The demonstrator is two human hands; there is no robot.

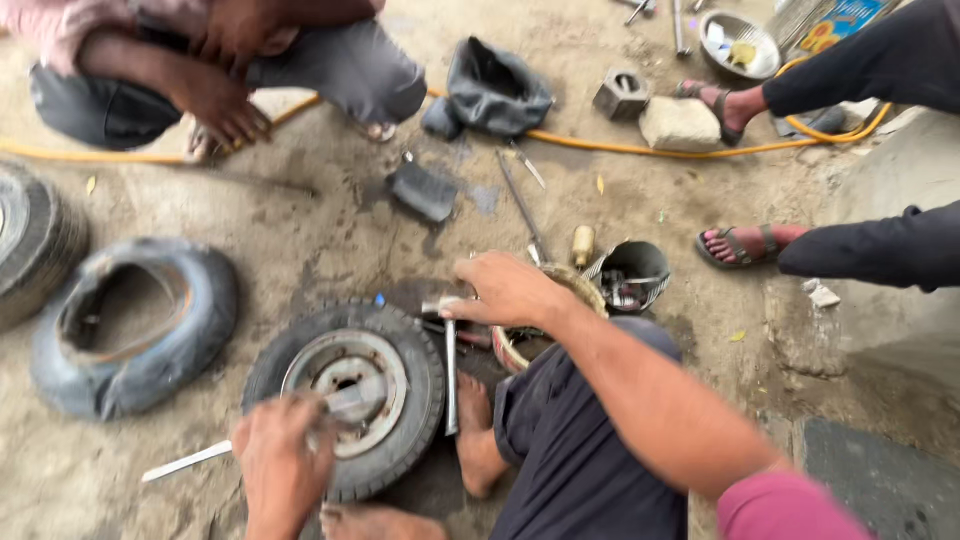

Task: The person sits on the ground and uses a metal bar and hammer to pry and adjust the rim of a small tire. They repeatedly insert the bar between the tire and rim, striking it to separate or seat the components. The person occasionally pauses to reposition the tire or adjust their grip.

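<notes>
Nearest to us, our left hand (280, 455) is closed around a flat metal tyre lever (215, 452), whose bright end sticks out to the left over the dirt floor (330, 230) while its other end lies across the steel rim (347, 385) of a small wheel. That wheel's black tyre (425, 385) lies flat on the ground between our bare feet (475, 440), and our knee in dark shorts rises just beside it on the right.

A little further out, our right hand (510, 290) is clenched on the head of a second metal tool (450, 370), a straight bar hanging down along the tyre's right edge and touching it. Just behind that hand sits a round shallow basin (580, 285), partly hidden, and beside it a small dark bucket (635, 275) with metal bits inside; a small brass-coloured cylinder (583, 243) stands near them.

To the left, well apart from the wheel, a loose worn tyre (130, 330) lies on the ground, with another tyre (35, 240) at the frame's edge.

Further away we see a dark rubber scrap (422, 190), a crumpled dark bag (495, 90), a yellow hose (640, 148) running across the floor, a stone block (680, 122) and a metal dish (740, 45). A person crouches at top left, hands (225, 100) hanging over the knees, and another person's sandalled feet (740, 245) rest at the right.
</notes>
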